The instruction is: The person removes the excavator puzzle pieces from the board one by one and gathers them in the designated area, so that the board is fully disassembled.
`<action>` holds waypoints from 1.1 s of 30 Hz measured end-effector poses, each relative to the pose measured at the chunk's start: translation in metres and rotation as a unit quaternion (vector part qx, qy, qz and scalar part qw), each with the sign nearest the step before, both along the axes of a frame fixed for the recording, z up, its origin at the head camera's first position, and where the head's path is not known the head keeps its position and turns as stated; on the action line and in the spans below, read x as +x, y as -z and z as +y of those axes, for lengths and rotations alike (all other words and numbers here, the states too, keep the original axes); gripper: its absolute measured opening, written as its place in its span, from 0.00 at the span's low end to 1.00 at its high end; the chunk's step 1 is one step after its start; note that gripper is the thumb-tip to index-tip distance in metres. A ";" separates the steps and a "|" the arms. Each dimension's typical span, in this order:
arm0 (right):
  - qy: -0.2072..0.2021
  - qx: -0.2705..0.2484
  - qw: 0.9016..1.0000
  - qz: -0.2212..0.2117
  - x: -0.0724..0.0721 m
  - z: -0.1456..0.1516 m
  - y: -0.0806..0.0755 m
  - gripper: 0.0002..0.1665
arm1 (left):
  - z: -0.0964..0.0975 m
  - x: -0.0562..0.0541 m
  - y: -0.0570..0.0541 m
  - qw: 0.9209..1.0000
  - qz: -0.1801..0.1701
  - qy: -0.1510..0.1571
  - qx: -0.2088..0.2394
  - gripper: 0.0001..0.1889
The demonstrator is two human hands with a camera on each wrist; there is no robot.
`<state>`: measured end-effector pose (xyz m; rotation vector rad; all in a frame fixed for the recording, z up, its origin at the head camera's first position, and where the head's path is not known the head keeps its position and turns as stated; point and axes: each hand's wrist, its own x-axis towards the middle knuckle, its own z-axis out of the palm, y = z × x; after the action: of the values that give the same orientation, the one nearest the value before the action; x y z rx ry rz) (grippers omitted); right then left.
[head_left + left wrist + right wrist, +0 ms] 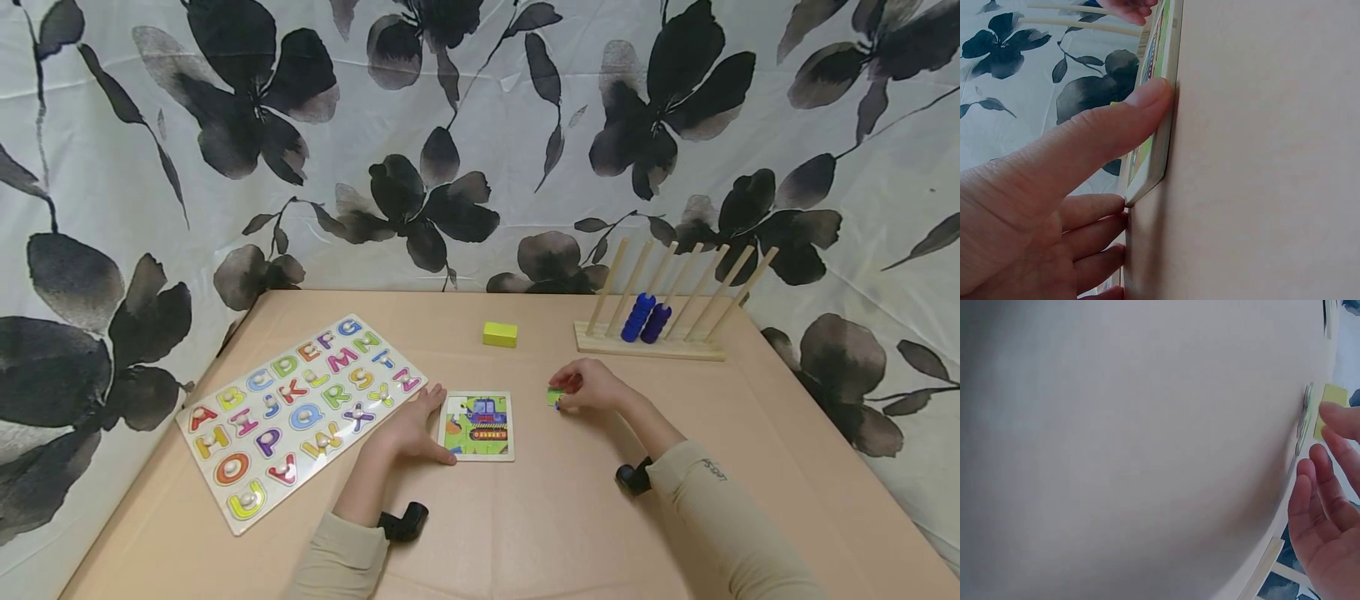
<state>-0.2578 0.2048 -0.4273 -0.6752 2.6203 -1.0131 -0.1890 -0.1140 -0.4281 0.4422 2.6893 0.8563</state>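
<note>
A small square picture puzzle in a white-edged tray lies mid-table; its picture shows a blue and red vehicle on green. My left hand steadies it at the left, with the straight thumb resting against the near edge and the other fingers extended by the left side. To the right, my right hand is low over the table at a small green puzzle piece. In the right wrist view, thumb and fingers are loosely bent beside the edge-on piece, with a slight gap; the fingers partly hide it in the head view.
A white alphabet board with colourful knobbed letters lies at the left, close to my left forearm. A yellow block sits behind the puzzle. At the back right stands a wooden peg rack with blue and purple beads on two pegs.
</note>
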 end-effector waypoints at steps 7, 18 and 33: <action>-0.003 -0.018 1.000 0.015 0.004 -0.016 -0.005 0.19 | 0.000 -0.001 0.000 1.000 -0.006 -0.006 0.000 0.56; -0.008 -0.040 0.999 -0.016 0.009 -0.051 -0.009 0.20 | 0.000 -0.001 0.000 1.000 -0.006 -0.002 -0.002 0.56; -0.037 -0.034 0.998 -0.036 0.006 -0.099 -0.003 0.19 | 0.000 -0.001 0.000 1.000 -0.014 -0.009 0.002 0.55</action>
<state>-0.2518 0.1057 -0.4245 -0.7318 2.4901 -1.0882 -0.1900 -0.1136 -0.4278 0.4046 2.6700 0.8660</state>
